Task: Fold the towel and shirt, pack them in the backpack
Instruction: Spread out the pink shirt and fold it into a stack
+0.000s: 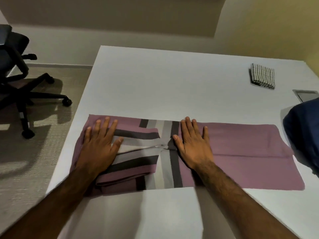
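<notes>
This looks like an office. A black swivel chair (15, 80) on castors stands on grey carpet (34, 152) at the far left, beside a broad white tabletop (172, 83). A metal cable hatch (306, 95) is set into its right side.

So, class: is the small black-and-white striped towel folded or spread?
Folded: the striped towel sits as a compact stack, layered edges showing along its near side.

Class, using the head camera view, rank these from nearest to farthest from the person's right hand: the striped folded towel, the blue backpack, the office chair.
From the right hand:
1. Blue backpack, at the right edge.
2. Striped folded towel, at the table's far right.
3. Office chair, on the floor, far left.
</notes>
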`<state>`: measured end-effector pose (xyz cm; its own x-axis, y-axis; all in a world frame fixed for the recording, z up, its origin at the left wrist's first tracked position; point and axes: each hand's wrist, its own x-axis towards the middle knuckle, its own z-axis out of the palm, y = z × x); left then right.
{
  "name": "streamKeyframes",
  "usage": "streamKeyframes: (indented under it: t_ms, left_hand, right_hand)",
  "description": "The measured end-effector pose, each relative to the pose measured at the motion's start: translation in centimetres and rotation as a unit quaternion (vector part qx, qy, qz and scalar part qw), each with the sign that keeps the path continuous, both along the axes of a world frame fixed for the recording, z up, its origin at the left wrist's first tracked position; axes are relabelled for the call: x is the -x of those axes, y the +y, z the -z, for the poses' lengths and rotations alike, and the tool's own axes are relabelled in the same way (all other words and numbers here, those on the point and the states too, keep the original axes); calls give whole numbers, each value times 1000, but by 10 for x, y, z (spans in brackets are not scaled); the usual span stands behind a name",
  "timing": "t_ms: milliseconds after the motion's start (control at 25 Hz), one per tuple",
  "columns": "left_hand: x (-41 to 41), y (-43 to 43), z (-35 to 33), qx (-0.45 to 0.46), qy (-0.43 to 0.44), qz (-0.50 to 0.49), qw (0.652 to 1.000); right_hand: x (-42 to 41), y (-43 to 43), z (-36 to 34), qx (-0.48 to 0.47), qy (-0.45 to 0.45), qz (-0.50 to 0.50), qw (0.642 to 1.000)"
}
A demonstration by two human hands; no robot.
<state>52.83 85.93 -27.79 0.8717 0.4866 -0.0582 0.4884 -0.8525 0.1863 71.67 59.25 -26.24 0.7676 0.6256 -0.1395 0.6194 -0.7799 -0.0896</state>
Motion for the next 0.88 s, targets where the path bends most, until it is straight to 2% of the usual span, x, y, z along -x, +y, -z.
streamKeyframes:
  t_ms: [160,200,320,440,640,720,800,880]
  left_hand:
    - [6,8,5,-85,59,2,995]
    - [-2,-1,-3,-81,65,-16,994]
    - [-59,-98,-29,-37,-34,-12,999]
    - [-136,-248,-39,-34,-86,123,988]
    - [-240,-399,-7,-33,-39,209,976]
    - [-253,-424,-2,-24,-15,200,979]
    - [-257,-432,1,-20,3,177,984]
    - [-256,-432,2,-9,5,167,986]
  right_hand:
    - [-45,-92,2,2,-14,42,999]
    - [-59,-118,4,5,-21,53,998]
    - [-95,-189,5,13,-28,83,996]
    - [-118,-246,3,5,-39,112,993]
    - [-134,-297,-3,-71,-40,128,988]
    - [-133,-303,-1,-77,-21,111,991]
    - [-129,-305,2,-66,-41,95,992]
    - [-120,-303,-2,-117,-41,145,982]
